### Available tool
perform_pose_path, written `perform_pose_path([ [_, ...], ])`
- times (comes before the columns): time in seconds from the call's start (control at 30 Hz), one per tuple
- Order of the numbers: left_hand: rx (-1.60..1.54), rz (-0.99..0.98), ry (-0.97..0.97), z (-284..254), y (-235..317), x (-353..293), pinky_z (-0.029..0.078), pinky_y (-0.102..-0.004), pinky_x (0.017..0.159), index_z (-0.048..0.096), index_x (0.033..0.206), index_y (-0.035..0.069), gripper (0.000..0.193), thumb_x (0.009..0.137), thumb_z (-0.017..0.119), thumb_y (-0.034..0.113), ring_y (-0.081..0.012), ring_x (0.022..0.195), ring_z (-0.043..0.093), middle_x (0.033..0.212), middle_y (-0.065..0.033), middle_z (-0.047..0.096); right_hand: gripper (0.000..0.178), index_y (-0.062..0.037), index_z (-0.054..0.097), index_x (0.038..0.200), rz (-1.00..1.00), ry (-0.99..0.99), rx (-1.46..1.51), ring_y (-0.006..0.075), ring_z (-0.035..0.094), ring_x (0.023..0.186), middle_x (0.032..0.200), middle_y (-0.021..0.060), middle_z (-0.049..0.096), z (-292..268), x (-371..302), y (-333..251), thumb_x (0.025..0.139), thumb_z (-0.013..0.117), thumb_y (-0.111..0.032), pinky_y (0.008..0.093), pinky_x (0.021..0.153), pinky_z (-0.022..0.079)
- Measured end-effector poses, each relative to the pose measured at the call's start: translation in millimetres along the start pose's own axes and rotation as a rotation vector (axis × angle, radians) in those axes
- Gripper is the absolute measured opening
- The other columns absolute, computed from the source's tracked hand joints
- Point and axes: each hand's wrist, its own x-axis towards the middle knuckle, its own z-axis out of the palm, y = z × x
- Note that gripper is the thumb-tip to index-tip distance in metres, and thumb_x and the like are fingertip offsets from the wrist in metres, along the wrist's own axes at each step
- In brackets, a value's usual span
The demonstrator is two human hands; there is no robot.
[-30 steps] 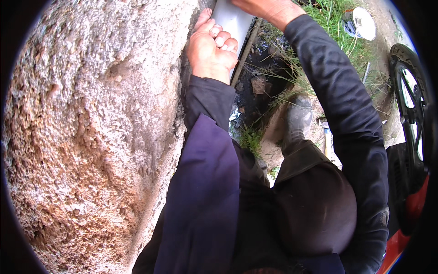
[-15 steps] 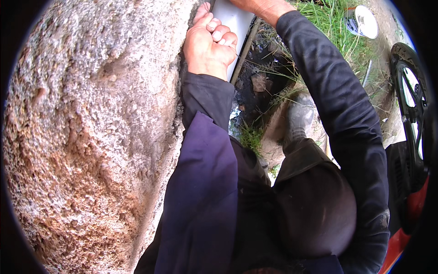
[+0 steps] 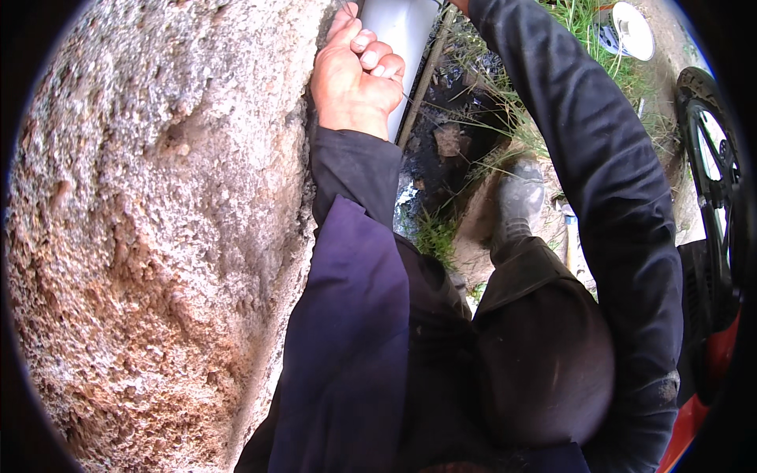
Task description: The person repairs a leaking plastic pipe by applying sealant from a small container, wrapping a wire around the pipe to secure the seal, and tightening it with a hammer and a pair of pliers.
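My left hand point(image 3: 356, 83) is beside the rough stone wall point(image 3: 173, 221), its fingers curled in and closed. What they hold, if anything, is too small to make out. Behind the fingers runs a smooth white pipe or gutter point(image 3: 404, 35), along the stone. Of my right hand point(image 3: 460, 5) only a sliver shows at the top edge, past the dark sleeve point(image 3: 591, 134); its fingers are out of view.
A thin brown stick or rod point(image 3: 426, 83) runs alongside the white piece, above a dark wet ditch point(image 3: 430, 150). My boot point(image 3: 520, 197) stands on a rock. Grass point(image 3: 579, 24), a white round object point(image 3: 633, 31) and a black wheel point(image 3: 710, 150) are at the right.
My right arm has reached farther up, so the hand has nearly left the top edge. My left hand has shifted slightly left and stays closed.
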Motion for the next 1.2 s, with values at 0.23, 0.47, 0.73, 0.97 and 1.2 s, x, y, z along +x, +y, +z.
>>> perform_pose_path([
  [0.23,-0.007,0.018,0.036,-3.7,-1.4,-3.5,0.028,-0.025,0.04,0.06,0.114,0.017,0.015,0.103,0.051,0.012,-0.0091,0.044,0.036,0.065,0.0036,0.044,0.019,-0.0024,0.069,0.09,0.472,0.105,0.264,0.0409,0.068,0.08,0.084,0.0236,0.069,-20.4,2.6,-25.8,0.089,0.053,-0.014,0.0501,0.07,0.054],
  [0.47,0.167,0.153,0.037,8.1,-15.8,-24.5,0.028,-0.025,0.04,0.061,0.114,0.015,0.017,0.102,0.05,0.011,-0.0085,0.045,0.035,0.066,0.0033,0.044,0.02,-0.0027,0.069,0.086,0.451,0.21,0.125,0.036,0.07,0.073,0.077,0.022,0.068,-9.0,3.1,-26.4,0.089,0.053,-0.013,0.0484,0.065,0.055],
  [0.73,0.389,0.31,0.072,24.2,-34.6,-32.2,0.026,-0.0237,0.04,0.061,0.115,0.008,0.019,0.099,0.05,0.008,-0.0074,0.048,0.037,0.07,0.0003,0.048,0.017,-0.0028,0.067,0.076,0.311,0.081,0.196,0.041,0.066,0.068,0.07,0.022,0.066,-24.5,-31.2,-45.1,0.084,0.056,-0.014,0.049,0.063,0.053],
  [0.97,0.584,0.514,-0.03,9.0,-65.1,-18.7,0.044,-0.0255,0.042,0.058,0.091,0.001,0.011,0.086,0.05,-0.003,-0.0132,0.046,0.052,0.068,-0.003,0.054,0.017,0.0014,0.063,0.079,0.259,-0.021,0.388,0.0413,0.066,0.07,0.071,0.023,0.063,-46.5,-66.4,-58.1,0.083,0.059,-0.014,0.0482,0.064,0.052],
  [1.2,0.623,0.466,-0.014,15.3,-73.6,-41.6,0.054,-0.0287,0.054,0.061,0.1,0.0,0.007,0.097,0.06,0.007,-0.0169,0.064,0.065,0.08,-0.0068,0.064,0.022,0.0017,0.071,0.092,0.386,0.063,0.833,0.035,0.068,0.078,0.087,0.0192,0.07,-60.8,-97.3,-47.6,0.08,0.064,-0.016,0.0397,0.069,0.055],
])
